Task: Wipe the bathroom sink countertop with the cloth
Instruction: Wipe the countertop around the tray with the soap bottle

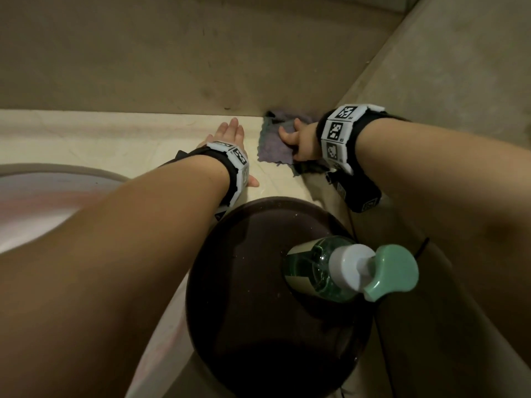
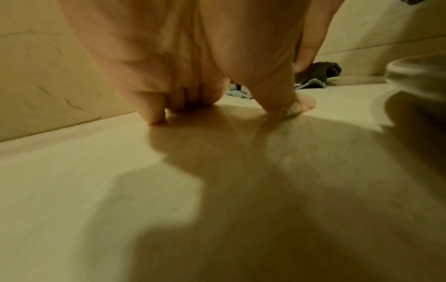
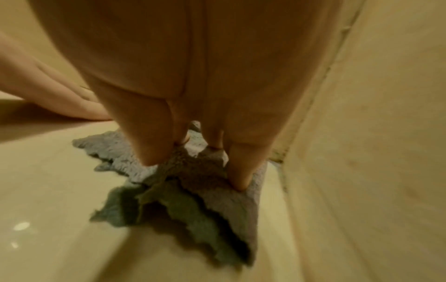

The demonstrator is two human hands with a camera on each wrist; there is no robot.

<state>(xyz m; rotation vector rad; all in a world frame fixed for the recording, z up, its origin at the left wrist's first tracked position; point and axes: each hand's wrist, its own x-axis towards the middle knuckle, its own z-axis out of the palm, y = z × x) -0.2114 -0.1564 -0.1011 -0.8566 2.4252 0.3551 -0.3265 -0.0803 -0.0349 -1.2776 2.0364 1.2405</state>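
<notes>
A ragged grey-purple cloth (image 1: 273, 145) lies in the back right corner of the beige countertop (image 1: 115, 139), against both walls. My right hand (image 1: 296, 139) presses down on it with straight fingers. In the right wrist view the fingertips (image 3: 237, 183) dig into the bunched cloth (image 3: 193, 200) beside the side wall. My left hand (image 1: 230, 136) lies flat and open on the bare counter just left of the cloth. Its fingertips (image 2: 156, 116) touch the counter (image 2: 217, 190), and the cloth (image 2: 313, 80) shows behind them.
A dark round tray (image 1: 244, 268) sits at the near right of the counter and carries a green pump soap bottle (image 1: 344, 271). The sink basin (image 1: 43, 196) is at the left. The back wall (image 1: 172, 53) and right wall (image 1: 459, 67) close in the corner.
</notes>
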